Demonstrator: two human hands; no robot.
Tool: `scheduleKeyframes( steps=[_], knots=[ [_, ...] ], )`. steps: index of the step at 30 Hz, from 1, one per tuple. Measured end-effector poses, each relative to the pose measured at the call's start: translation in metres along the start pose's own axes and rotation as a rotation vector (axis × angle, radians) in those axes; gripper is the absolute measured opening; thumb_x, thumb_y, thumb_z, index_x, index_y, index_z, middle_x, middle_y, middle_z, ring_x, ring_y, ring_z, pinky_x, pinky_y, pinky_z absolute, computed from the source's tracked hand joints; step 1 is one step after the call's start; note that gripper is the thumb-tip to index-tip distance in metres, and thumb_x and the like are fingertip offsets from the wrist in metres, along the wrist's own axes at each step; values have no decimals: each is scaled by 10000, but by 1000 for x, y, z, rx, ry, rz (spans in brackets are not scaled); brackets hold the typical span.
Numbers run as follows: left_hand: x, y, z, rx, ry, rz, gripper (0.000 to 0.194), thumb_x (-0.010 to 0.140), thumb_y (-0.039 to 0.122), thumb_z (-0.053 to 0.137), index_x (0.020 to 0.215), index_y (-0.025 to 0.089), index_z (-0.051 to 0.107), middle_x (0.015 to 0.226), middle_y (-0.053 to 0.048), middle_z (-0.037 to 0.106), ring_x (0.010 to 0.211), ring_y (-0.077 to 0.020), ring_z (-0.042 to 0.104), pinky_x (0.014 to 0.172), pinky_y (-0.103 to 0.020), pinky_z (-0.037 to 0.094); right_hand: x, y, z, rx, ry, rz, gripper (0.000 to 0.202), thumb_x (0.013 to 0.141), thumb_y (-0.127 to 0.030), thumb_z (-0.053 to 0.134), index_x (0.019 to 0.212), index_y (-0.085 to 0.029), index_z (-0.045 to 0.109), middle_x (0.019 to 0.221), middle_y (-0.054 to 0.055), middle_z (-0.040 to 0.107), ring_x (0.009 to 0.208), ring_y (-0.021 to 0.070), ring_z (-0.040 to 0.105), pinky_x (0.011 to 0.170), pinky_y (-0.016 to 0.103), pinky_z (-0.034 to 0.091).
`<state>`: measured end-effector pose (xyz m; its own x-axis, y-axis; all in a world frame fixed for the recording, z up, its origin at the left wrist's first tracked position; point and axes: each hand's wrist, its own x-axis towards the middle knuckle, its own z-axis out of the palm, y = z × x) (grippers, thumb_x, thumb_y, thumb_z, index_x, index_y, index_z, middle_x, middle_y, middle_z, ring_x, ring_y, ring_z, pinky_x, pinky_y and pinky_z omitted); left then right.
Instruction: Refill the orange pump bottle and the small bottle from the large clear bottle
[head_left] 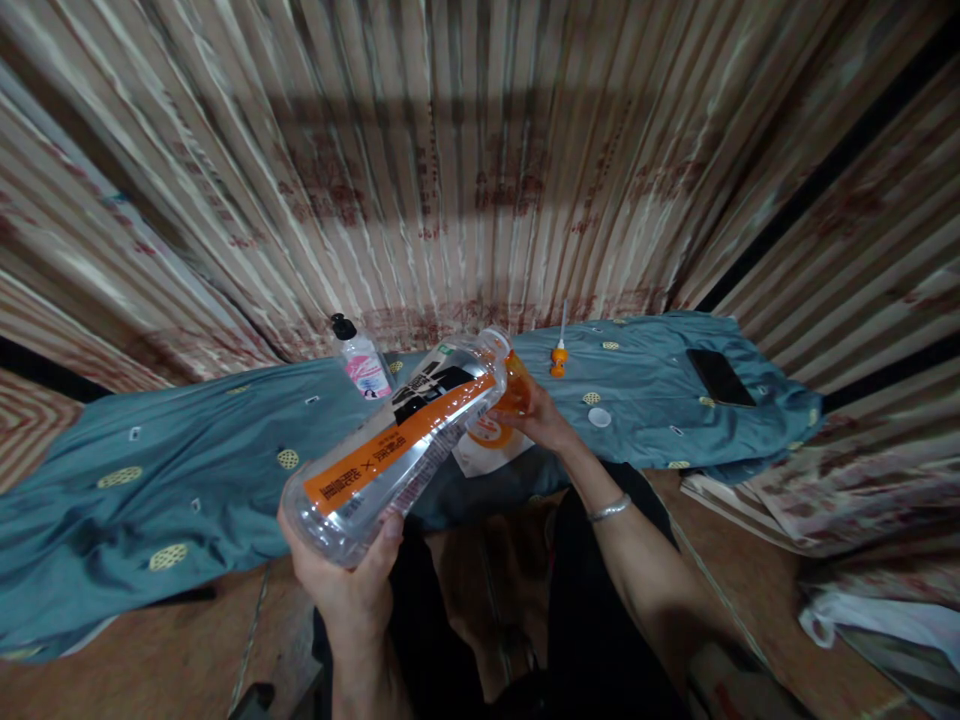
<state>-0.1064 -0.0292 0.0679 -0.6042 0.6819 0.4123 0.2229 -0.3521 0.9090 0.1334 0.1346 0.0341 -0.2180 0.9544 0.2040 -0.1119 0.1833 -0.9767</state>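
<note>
My left hand point(349, 580) grips the base of a large clear bottle point(405, 450) with an orange and black label. The bottle is tilted, its mouth up and to the right, against or just over a small orange container point(514, 385). My right hand point(541, 418) is closed around that container. Below it, a white packet with an orange print point(487, 450) lies on the teal cloth. An orange pump top point(559, 360) with a white tube rests to the right, and a round white cap point(599, 417) lies near it. Whether liquid is flowing cannot be made out.
A clear bottle with a black pump and pink label point(364, 365) is at the back left. A black phone point(720, 377) lies on the teal cloth point(247, 430) at right. Striped curtains point(480, 150) hang behind and at both sides.
</note>
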Motion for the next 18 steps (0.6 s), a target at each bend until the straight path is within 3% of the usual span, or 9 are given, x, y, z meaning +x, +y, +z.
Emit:
scheduleKeyframes(
  steps=[9,18],
  knots=[
    [-1,0,1,-47,9,-90,910,622,523,956,1363,210,529,1156,-84,645,988,-263,699,868,-435,621,1,1,0,12,1,9,866,592,-445,997,1352,-281,615,1380,83,731,1315,333,683,1166,492,539],
    [0,-2,1,-43,10,-55,894,642,503,949,1379,211,537,1122,-77,646,980,-270,706,855,-441,627,1,-1,0,11,-12,0,831,610,-422,991,1342,-288,621,1390,82,722,1332,336,671,1162,496,545]
  ],
)
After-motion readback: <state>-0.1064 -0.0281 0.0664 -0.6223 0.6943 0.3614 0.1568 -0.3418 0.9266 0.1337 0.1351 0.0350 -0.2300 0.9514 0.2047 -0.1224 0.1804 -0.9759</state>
